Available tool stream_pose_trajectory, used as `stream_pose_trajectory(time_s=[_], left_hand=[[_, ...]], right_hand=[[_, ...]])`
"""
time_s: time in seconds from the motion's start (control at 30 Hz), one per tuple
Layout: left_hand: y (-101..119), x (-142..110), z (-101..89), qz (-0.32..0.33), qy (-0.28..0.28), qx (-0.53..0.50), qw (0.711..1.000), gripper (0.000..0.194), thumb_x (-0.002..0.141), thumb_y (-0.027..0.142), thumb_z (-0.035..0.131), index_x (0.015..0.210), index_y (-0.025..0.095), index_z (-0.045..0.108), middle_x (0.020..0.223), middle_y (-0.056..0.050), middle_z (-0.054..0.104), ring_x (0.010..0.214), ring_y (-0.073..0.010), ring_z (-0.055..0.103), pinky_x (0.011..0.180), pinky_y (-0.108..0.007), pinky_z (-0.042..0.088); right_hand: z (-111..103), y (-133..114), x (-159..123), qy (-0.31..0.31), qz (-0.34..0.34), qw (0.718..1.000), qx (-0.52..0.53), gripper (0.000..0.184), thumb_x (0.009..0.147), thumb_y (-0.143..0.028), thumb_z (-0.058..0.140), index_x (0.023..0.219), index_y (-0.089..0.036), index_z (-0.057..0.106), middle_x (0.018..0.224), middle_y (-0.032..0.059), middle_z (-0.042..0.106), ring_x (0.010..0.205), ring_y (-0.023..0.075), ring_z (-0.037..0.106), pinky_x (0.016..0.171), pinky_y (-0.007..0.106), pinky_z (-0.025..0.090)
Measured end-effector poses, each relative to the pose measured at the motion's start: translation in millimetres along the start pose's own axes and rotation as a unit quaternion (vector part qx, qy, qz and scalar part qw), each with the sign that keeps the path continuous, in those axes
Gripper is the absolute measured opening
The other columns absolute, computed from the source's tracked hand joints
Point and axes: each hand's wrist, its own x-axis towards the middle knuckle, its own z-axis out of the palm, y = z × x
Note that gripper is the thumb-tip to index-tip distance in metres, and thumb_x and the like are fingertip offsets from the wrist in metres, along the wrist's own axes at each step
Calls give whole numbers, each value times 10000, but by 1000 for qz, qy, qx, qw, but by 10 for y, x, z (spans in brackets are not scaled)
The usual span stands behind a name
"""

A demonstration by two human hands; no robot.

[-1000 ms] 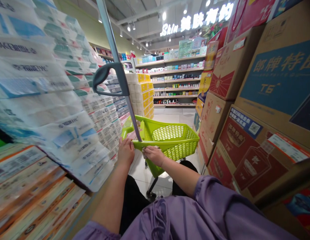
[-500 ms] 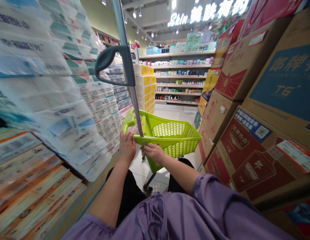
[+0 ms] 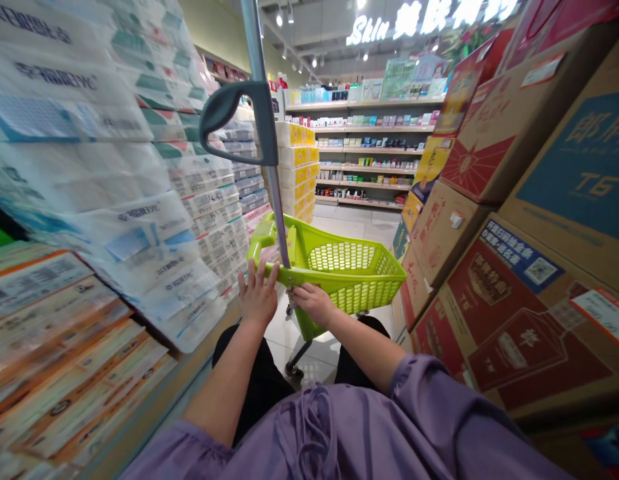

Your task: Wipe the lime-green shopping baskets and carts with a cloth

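Observation:
A lime-green shopping basket on wheels stands before me, with perforated sides and nothing visible inside. From its near end a silver pole rises, carrying a grey loop handle. My left hand lies against the outer near-left edge of the basket, fingers stretched and spread. Just right of the pole's foot, my right hand is closed at the basket's side, its fingertips pressed together below the rim. What they pinch, if anything, is too small and partly hidden to make out.
Tall stacks of wrapped tissue packs line the left, close to my arm. Cardboard cartons are piled along the right. Beyond the basket, a tiled floor leads to shelves of small boxed goods.
My left hand's fingers have straightened and spread from a curled grip on the basket's edge. My right hand stays at the same spot. The view has shifted slightly.

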Motion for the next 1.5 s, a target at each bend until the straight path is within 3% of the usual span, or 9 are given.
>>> stream_pose_trajectory(time_s=[0.1,0.27,0.47,0.63,0.8,0.97,1.17,1.33,1.5], left_hand=[[31,75,-35,-9,-13,-5,1000,571,794,118,470,1339,285,506,1496,-80,374,1457,-322,127,1153,-627,89],[71,163,-40,-16,-34,23,999,548,767,103,489,1295,231,552,1480,-126,385,1444,-365,142,1131,-632,170],[112,217,-58,-16,-65,95,993,518,803,136,476,1310,207,549,1448,-143,415,1418,-381,200,1130,-581,225],[131,232,-40,-12,-63,115,991,542,811,131,463,1343,213,523,1435,-145,421,1415,-388,201,1122,-565,248],[170,191,15,-32,-52,121,991,527,827,151,463,1346,227,518,1450,-141,407,1422,-390,179,1106,-581,255],[203,153,53,-47,-47,106,992,562,818,132,456,1373,214,483,1503,-132,352,1446,-374,111,1111,-596,241],[194,116,94,-49,-54,104,992,632,796,124,467,1420,207,417,1536,-98,314,1459,-360,29,1136,-593,210],[192,109,106,-41,-56,114,991,627,794,122,460,1416,186,419,1533,-100,320,1457,-365,58,1136,-585,215],[191,105,141,-40,-39,96,994,619,780,130,485,1396,154,440,1510,-146,347,1461,-345,70,1137,-570,223]], right_hand=[[34,16,31,7,13,1000,-18,273,973,-210,424,1142,-183,637,1137,92,616,986,211,523,904,359,474],[77,43,82,-90,-29,994,-47,219,925,-224,530,1102,-177,650,1113,91,616,972,221,523,790,347,506],[43,79,140,-56,-11,997,-54,261,962,-218,445,1153,-173,617,1171,113,577,1037,227,496,878,381,486],[82,37,44,-144,-19,988,-41,221,921,-196,519,1095,-161,651,1071,107,607,993,230,525,801,351,504],[73,37,49,-79,12,996,-47,261,965,-230,444,1124,-175,644,1139,99,596,1036,224,505,883,363,473],[111,30,-43,-122,12,992,-31,200,918,-202,537,1055,-184,681,1025,76,631,949,212,540,791,323,500],[58,67,0,-16,31,999,-15,278,958,-209,453,1166,-202,639,1142,76,616,1009,209,516,921,336,467],[70,65,-40,-59,37,997,-15,210,912,-216,553,1084,-231,673,1057,49,642,939,201,536,801,303,500],[13,77,15,22,57,998,-17,246,951,-197,472,1113,-205,656,1123,72,623,1002,206,521,899,336,475]])
